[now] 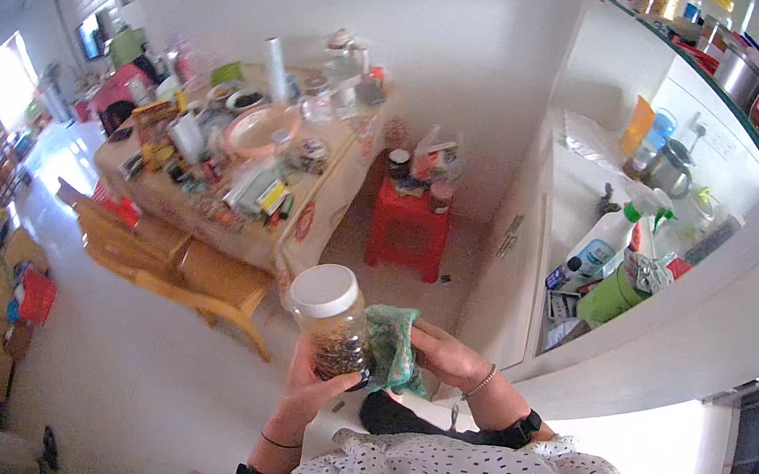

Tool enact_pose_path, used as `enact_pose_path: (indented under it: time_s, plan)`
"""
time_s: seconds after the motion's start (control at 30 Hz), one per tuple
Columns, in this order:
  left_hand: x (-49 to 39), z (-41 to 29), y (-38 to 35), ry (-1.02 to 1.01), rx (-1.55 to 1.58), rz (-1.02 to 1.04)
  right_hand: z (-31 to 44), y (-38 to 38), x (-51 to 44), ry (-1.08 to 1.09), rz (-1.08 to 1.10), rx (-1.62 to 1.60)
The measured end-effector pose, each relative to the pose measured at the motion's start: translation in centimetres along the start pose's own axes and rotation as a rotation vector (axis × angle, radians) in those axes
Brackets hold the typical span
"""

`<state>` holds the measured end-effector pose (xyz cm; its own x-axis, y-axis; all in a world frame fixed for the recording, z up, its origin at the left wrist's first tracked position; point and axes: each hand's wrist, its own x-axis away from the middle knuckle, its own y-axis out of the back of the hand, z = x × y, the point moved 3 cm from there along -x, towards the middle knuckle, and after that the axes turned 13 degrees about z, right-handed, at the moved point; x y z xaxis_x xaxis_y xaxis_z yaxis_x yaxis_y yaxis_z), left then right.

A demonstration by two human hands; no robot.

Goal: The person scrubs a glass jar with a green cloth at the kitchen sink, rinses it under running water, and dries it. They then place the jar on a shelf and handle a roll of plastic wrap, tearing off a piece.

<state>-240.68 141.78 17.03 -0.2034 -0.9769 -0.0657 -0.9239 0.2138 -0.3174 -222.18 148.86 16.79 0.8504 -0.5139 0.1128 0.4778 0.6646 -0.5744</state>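
My left hand [315, 386] grips a clear jar [340, 337] low on its side. The jar has a white screw lid and dark, loose dried contents that fill its lower part. It is held up in front of my body, slightly tilted. In my right hand [446, 355] is a green cloth [394, 346], pressed against or held right beside the jar's right side; exact contact is hard to tell. Part of the cloth hides the jar's edge and some of my right fingers.
A cluttered table [327, 190] stands ahead, with a wooden chair [190, 272] before it. Jars and a plastic bag rest on a red stool [411, 223]. At right, a counter [547, 190] holds a spray bottle [600, 238] and kettle [668, 168], below a glass shelf [711, 86] of jars.
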Motion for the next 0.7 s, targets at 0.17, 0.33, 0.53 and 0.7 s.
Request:
enact_pose_path:
  time_s: [0.17, 0.33, 0.53, 0.7]
  plan:
    - [-9.2, -0.7, 1.0, 0.046, -0.048, 0.195, 3.8, 3.4, -1.2, -0.034, -0.154, 0.365]
    - [-17.8, -2.7, -1.5, 0.102, 0.043, 0.389, 7.5, 6.9, -0.9, 0.037, -0.339, 0.385]
    - [-25.4, -1.0, -6.2, 0.079, -0.029, 0.545, 8.7, 10.7, 1.7, 0.205, -0.597, 0.230]
    - [-30.5, 1.9, -8.8, 0.159, 0.044, 0.688, 8.6, 13.0, 4.2, 0.386, -0.802, 0.212]
